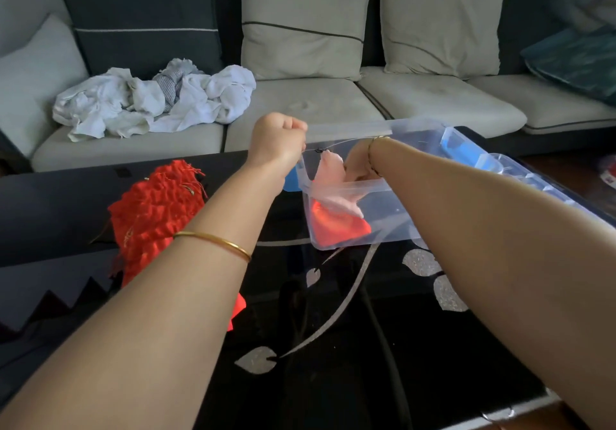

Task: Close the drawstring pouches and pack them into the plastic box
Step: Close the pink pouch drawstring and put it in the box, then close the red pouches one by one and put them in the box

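Both arms reach out over the dark glossy surface (333, 346) with its silver leaf pattern. The left hand (278, 136) is clenched into a fist, pinching a thin cord (336, 145) that runs taut to the right. A small dark knot sits on that cord just beside the fist. The right hand (358, 163) is mostly hidden behind its own wrist and forearm; it is down at the pale pink pouch (330, 183), and its fingers seem to grip the pouch's gathered top, though the grip itself is hard to make out. The pink pouch hangs over the near-left rim of the clear plastic box (376, 226), which stands toward the far right edge of the surface. Inside the box, at its near-left corner, lies a red pouch (340, 226), blurred by the plastic wall. The far part of the box is hard to read: clear plastic with blue patches, possibly a lid or clips, and the right forearm covers much of it. Left of the arms, near the far left edge of the surface, sits a heap of red pouches (156, 206), partly covered by the left forearm. Gold bangles (213, 241) ring both wrists. Beyond, crumpled white cloth (150, 99) lies on the sofa (316, 103). No writing can be read anywhere.
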`<state>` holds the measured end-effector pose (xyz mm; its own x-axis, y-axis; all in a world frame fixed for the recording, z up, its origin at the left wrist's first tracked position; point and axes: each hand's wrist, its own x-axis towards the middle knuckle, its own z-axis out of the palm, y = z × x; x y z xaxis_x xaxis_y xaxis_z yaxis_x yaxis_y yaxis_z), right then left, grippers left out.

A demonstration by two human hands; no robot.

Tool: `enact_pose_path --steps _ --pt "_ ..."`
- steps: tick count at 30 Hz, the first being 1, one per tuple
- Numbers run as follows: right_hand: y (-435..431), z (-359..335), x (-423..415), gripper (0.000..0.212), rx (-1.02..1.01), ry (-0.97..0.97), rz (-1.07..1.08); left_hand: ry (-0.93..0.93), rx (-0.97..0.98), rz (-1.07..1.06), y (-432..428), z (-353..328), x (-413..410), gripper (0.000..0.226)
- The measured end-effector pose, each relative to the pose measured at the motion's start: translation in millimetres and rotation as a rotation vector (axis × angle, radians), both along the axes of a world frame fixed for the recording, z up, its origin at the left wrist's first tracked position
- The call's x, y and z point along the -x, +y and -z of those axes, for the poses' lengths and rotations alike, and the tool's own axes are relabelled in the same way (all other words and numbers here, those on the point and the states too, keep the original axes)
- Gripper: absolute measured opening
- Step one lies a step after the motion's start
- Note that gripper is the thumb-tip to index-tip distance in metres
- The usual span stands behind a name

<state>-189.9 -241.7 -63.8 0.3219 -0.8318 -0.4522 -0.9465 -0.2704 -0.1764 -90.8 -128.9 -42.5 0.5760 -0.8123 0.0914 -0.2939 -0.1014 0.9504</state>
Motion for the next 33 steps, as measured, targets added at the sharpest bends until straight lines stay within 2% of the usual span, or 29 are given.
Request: enact_pose_path --steps 1,3,5,7,9,10,12,14,16,17,19,21,24,28,31,33 --pt "3.8 0.7 0.8 0.029 0.031 -0.022 -0.024 -0.003 0.006 -0.006 -0.2 1.3 -0.7 0.030" --pt "2.0 1.2 -2.0 0.018 0.057 0.109 -0.144 -0.004 0.012 -0.019 1.7 2.3 -1.2 0.030" --pt "4.8 -1.3 -4.9 0.012 0.086 0.113 -0.164 -0.004 0.024 -0.030 5.7 1.3 -1.3 0.029" --pt "9.1 -6.9 -5.3 0.014 0.072 -0.080 -0.108 -0.011 0.045 -0.049 14.9 -1.0 -2.8 0.025" --pt "21.1 -22.2 -1.6 0.027 0.076 -0.303 -0.027 -0.017 0.060 -0.077 28.4 -1.3 -7.4 0.020" --pt "26.1 -31.4 0.4 0.024 0.104 -0.413 0.004 -0.011 0.060 -0.098 36.4 0.4 -11.3 0.020" --pt "45.3 -48.2 0.7 0.008 0.237 -0.642 0.070 0.006 0.052 -0.144 56.0 7.4 -17.7 0.022" --pt "82.0 -57.2 -4.7 0.018 0.352 -0.921 0.102 0.019 0.039 -0.208 77.9 19.1 -23.8 0.027" --pt "129.2 -51.3 -13.2 0.024 0.295 -1.150 0.102 0.034 0.007 -0.290 105.8 35.1 -29.7 0.033" --pt "152.4 -42.4 -18.2 0.024 0.226 -1.185 0.087 0.031 -0.018 -0.333 119.4 44.7 -32.9 0.036" --pt "184.8 -11.7 -31.0 0.024 0.058 -1.117 0.047 -0.014 -0.085 -0.429 142.5 61.2 -39.5 0.038" --pt "202.6 25.4 -43.0 0.025 -0.064 -0.945 0.028 -0.061 -0.189 -0.510 162.2 71.4 -43.5 0.038" --pt "215.4 65.5 -57.4 0.022 -0.070 -0.798 0.004 -0.094 -0.390 -0.508 182.1 77.9 -45.7 0.040" --pt "223.1 82.9 -72.1 0.035 0.002 -0.781 -0.006 -0.098 -0.478 -0.490 186.9 88.4 -56.3 0.041" --pt "223.0 88.2 -80.0 0.030 -0.047 -0.793 0.035 -0.015 -0.433 -0.440 181.8 96.8 -61.4 0.037" --pt "221.2 91.3 -84.6 0.019 -0.079 -0.826 0.071 0.047 -0.408 -0.441 180.0 98.6 -63.9 0.038"
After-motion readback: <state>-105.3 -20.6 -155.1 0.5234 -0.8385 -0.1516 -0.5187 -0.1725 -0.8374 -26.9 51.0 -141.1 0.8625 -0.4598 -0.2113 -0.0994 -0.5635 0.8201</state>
